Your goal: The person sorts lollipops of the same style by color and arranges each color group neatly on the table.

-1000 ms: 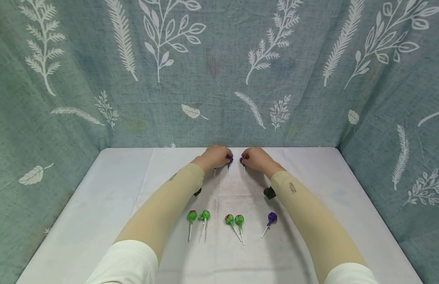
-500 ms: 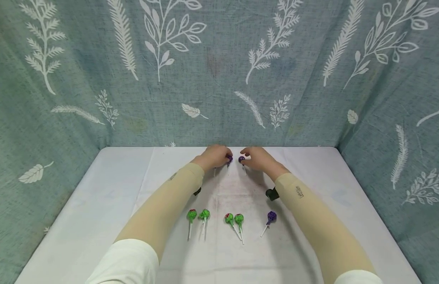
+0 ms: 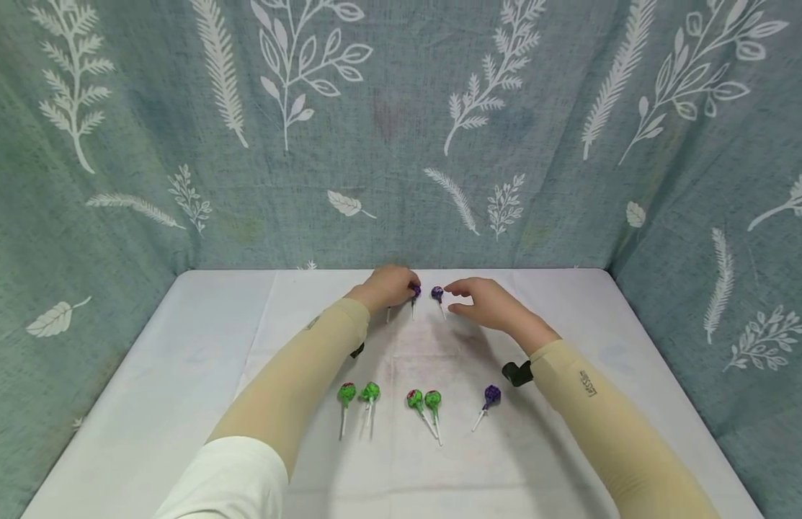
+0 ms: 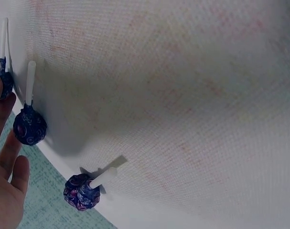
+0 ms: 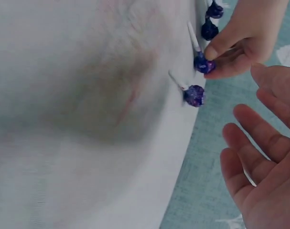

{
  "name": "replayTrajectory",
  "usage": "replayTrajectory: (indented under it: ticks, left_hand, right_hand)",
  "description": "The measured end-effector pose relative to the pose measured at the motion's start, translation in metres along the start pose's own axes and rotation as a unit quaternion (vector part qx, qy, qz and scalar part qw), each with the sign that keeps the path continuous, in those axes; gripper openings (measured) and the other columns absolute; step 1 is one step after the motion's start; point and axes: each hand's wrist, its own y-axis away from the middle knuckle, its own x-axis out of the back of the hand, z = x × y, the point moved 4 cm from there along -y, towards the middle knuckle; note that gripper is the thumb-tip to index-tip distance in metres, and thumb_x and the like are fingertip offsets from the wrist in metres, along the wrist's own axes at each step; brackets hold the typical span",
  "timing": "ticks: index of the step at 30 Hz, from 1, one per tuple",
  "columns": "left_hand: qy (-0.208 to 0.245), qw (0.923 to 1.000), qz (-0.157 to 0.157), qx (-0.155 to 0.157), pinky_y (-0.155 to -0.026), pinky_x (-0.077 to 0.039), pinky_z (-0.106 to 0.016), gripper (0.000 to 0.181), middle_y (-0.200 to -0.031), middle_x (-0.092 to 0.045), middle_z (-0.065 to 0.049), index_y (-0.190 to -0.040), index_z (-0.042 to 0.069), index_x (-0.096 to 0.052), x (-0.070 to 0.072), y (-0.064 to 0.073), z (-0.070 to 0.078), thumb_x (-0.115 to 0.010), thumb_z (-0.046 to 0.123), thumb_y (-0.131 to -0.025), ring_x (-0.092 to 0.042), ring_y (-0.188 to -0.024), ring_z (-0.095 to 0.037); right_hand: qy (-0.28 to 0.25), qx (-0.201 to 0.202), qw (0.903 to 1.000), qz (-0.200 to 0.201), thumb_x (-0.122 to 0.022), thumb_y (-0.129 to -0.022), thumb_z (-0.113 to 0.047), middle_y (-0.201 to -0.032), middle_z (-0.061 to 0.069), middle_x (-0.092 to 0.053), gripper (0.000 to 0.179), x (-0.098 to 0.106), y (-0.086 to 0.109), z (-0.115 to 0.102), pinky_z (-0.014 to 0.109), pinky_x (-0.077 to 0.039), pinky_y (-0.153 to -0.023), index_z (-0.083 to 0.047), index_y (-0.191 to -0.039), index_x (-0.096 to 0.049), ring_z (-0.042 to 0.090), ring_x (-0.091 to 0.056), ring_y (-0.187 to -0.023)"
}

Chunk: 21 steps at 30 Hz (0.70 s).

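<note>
**Purple lollipop [image 5: 202, 65] sitting in the left hand's [image 3: 389, 285] pinch near twelve o'clock**

Taking the table's [image 3: 148, 404] middle as the dial's centre, a left green pair [image 3: 346, 391] is lying between seven and eight. Near twelve, by the far edge, two further purple lollipops [image 4: 81, 192] are lying, heads hidden from the head view by the left hand, which is pinching its own lollipop by the wrapped ball, stick pointing toward six. A right green pair [image 3: 433, 398] is lying near five. At one, a loose purple lollipop [image 3: 437, 293] is lying just beside the held one. At two, the right hand [image 3: 485, 304] is hovering, fingers loosely parted, holding nothing. A front purple lollipop [image 3: 492, 395] is lying near four.

Each is probably weighing little, its ball hard, its wrapper perhaps slippery; pinching the ball, or the stiff stick just below, is looking surest.
</note>
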Motion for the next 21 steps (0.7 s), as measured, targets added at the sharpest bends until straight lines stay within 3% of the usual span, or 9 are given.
replayTrajectory:
  ticks: [14,21]
  left_hand:
    - [0.018,0.9998,0.001,0.005,-0.094,-0.036,-0.044,0.028,-0.114,-0.059,0.002,-0.117,0.021,-0.062,-0.001,0.001,-0.001,-0.057,0.025,-0.089,-0.051,-0.11,-0.024]
    - [0.019,0.9998,0.003,0.004,-0.092,-0.038,-0.044,0.028,-0.114,-0.059,0.002,-0.117,0.022,-0.062,-0.001,-0.001,-0.002,-0.056,0.025,-0.089,-0.051,-0.109,-0.023]
  right_hand:
    - [-0.075,-0.005,0.9968,0.03,-0.061,-0.086,-0.034,-0.116,0.003,-0.058,0.036,-0.007,0.063,0.011,0.037,-0.044,-0.085,-0.024,-0.12,-0.057,0.015,-0.053,-0.104]
    - [-0.096,-0.013,0.9947,0.032,-0.059,-0.086,-0.036,-0.114,-0.011,-0.056,0.036,-0.01,0.084,0.016,0.036,-0.045,-0.084,-0.021,-0.119,-0.059,0.014,-0.053,-0.101]
